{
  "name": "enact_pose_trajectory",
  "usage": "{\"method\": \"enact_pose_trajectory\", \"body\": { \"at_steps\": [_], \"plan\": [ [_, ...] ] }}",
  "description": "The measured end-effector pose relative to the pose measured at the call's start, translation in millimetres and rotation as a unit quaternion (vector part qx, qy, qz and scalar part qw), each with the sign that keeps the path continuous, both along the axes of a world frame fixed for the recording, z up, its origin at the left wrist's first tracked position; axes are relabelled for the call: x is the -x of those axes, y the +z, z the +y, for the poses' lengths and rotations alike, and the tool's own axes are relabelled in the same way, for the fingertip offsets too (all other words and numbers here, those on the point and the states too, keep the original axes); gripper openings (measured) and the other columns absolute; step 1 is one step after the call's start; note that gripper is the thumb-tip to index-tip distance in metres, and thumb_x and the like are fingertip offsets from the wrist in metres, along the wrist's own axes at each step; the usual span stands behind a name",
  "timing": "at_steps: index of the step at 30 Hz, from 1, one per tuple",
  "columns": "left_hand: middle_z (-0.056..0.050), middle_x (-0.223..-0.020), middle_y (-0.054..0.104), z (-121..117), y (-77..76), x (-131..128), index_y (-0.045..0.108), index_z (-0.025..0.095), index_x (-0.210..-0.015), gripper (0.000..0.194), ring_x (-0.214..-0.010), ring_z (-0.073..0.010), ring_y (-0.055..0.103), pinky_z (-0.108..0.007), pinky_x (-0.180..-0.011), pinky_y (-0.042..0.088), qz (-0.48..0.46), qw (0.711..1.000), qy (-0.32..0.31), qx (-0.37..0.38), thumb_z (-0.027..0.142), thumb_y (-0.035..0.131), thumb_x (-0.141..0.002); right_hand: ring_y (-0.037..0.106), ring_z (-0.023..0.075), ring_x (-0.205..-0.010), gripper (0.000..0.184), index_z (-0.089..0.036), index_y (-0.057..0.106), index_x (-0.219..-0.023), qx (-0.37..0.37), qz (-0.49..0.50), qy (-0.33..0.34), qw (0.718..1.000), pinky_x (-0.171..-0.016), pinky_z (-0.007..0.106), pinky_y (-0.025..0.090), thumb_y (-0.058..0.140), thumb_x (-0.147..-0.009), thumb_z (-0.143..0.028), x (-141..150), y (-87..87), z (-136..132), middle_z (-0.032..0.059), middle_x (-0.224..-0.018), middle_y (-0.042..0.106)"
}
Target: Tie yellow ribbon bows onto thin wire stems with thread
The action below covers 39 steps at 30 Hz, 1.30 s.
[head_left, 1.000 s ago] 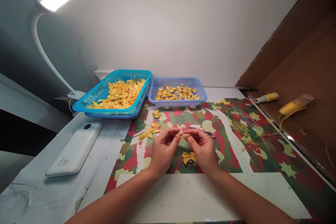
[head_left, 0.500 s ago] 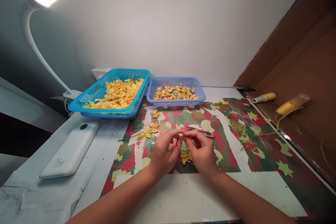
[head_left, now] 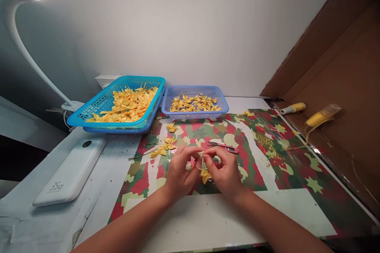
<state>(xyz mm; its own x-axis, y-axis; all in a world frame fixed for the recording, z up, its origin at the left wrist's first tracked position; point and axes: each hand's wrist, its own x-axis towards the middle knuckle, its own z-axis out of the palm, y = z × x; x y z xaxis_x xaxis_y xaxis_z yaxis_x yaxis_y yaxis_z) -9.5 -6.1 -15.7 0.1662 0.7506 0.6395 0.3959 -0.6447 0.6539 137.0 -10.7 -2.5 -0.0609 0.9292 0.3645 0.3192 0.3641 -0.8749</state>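
My left hand [head_left: 179, 170] and my right hand [head_left: 225, 170] meet over the patterned mat, each pinching a thin gold cord loop [head_left: 203, 164] near its top. A small yellow ribbon bow [head_left: 204, 175] hangs from the bottom of the loop, between the two hands. Fingers of both hands are curled and pinched. Several loose yellow bows [head_left: 162, 148] with a thin cord lie on the mat just left of my left hand. Small red-handled snips [head_left: 223, 147] lie on the mat just beyond my right hand.
A turquoise basket [head_left: 89, 115] heaped with yellow bows stands at the back left, a smaller blue basket [head_left: 196, 115] of bows beside it. A white power bank [head_left: 69, 170] lies at the left. Yellow thread spools [head_left: 319, 118] rest on the cardboard wall at the right. A lamp arm [head_left: 32, 67] curves overhead.
The cord, first stretched straight between my fingertips, now forms a round loop. Both hands have drawn slightly lower and closer, and the bow has risen toward them. The view shifted left.
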Motion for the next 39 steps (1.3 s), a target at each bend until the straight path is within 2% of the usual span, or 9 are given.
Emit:
{"method": "enact_pose_trajectory", "body": {
  "at_steps": [5, 10, 14, 17, 21, 25, 33, 39],
  "plan": [
    [0.001, -0.074, 0.064, 1, 3.5, 0, 0.057, 0.022, -0.098, 0.016, -0.067, -0.0135, 0.053, -0.025, -0.060, 0.042, 0.011, 0.999, 0.042, 0.005, 0.014, 0.056, -0.085, 0.062, 0.0149, -0.066, 0.015, -0.018, 0.065, -0.077, 0.063, 0.075, 0.018, 0.995, -0.060, 0.025, 0.050, 0.056, -0.086, -0.027, -1, -4.4, 3, 0.0029, -0.072, 0.067],
    [-0.001, -0.079, 0.071, 8, 11.6, 7, 0.066, 0.022, -0.095, 0.016, -0.071, -0.0151, 0.059, -0.030, -0.068, 0.046, 0.055, 0.996, 0.006, -0.067, 0.014, 0.066, -0.080, 0.065, 0.0168, -0.070, 0.017, -0.017, 0.067, -0.080, 0.101, 0.119, 0.031, 0.987, -0.065, 0.028, 0.053, 0.057, -0.085, -0.030, -2, -5.4, 4, 0.0046, -0.075, 0.068],
    [0.000, -0.077, 0.073, 16, 12.4, 14, 0.069, 0.023, -0.089, 0.013, -0.067, -0.0139, 0.061, -0.029, -0.066, 0.046, 0.070, 0.991, -0.003, -0.112, 0.014, 0.068, -0.080, 0.063, 0.0157, -0.067, 0.019, -0.018, 0.069, -0.077, 0.112, 0.126, 0.037, 0.985, -0.062, 0.026, 0.053, 0.058, -0.084, -0.032, -1, -3.2, 4, 0.0032, -0.070, 0.067],
    [0.001, -0.075, 0.074, 18, 11.1, 18, 0.070, 0.024, -0.087, 0.010, -0.063, -0.0136, 0.062, -0.029, -0.064, 0.046, 0.080, 0.990, 0.000, -0.117, 0.017, 0.068, -0.080, 0.062, 0.0143, -0.062, 0.021, -0.018, 0.071, -0.077, 0.141, 0.146, 0.041, 0.978, -0.057, 0.025, 0.052, 0.059, -0.083, -0.034, -1, -2.2, 3, 0.0026, -0.068, 0.067],
    [0.001, -0.073, 0.074, 16, 12.2, 19, 0.071, 0.025, -0.086, 0.008, -0.061, -0.0133, 0.062, -0.029, -0.062, 0.045, 0.084, 0.989, 0.017, -0.122, 0.018, 0.067, -0.082, 0.055, 0.0120, -0.052, 0.025, -0.017, 0.072, -0.076, 0.169, 0.144, 0.031, 0.975, -0.046, 0.022, 0.046, 0.060, -0.080, -0.038, -1, -0.8, 3, 0.0012, -0.058, 0.061],
    [0.001, -0.072, 0.074, 14, 14.1, 18, 0.071, 0.024, -0.086, 0.010, -0.062, -0.0132, 0.061, -0.028, -0.062, 0.045, 0.085, 0.988, 0.025, -0.128, 0.017, 0.068, -0.080, 0.051, 0.0106, -0.049, 0.027, -0.016, 0.073, -0.075, 0.168, 0.148, 0.027, 0.974, -0.044, 0.021, 0.043, 0.060, -0.080, -0.039, 0, 1.2, 3, -0.0006, -0.053, 0.056],
    [0.001, -0.072, 0.073, 14, 14.0, 16, 0.071, 0.024, -0.086, 0.012, -0.062, -0.0130, 0.062, -0.028, -0.062, 0.047, 0.048, 0.995, -0.008, -0.091, 0.015, 0.070, -0.079, 0.058, 0.0132, -0.058, 0.024, -0.017, 0.073, -0.081, 0.142, 0.127, 0.035, 0.981, -0.049, 0.022, 0.046, 0.059, -0.082, -0.036, -1, -3.5, 3, 0.0044, -0.070, 0.068],
    [-0.001, -0.076, 0.072, 12, 14.4, 13, 0.070, 0.023, -0.087, 0.008, -0.068, -0.0154, 0.063, -0.030, -0.066, 0.048, 0.039, 0.998, 0.012, -0.045, 0.021, 0.069, -0.080, 0.059, 0.0138, -0.058, 0.021, -0.017, 0.070, -0.075, 0.128, 0.123, 0.035, 0.984, -0.051, 0.023, 0.047, 0.059, -0.082, -0.033, -1, -6.2, 4, 0.0037, -0.067, 0.068]
  ]
}}
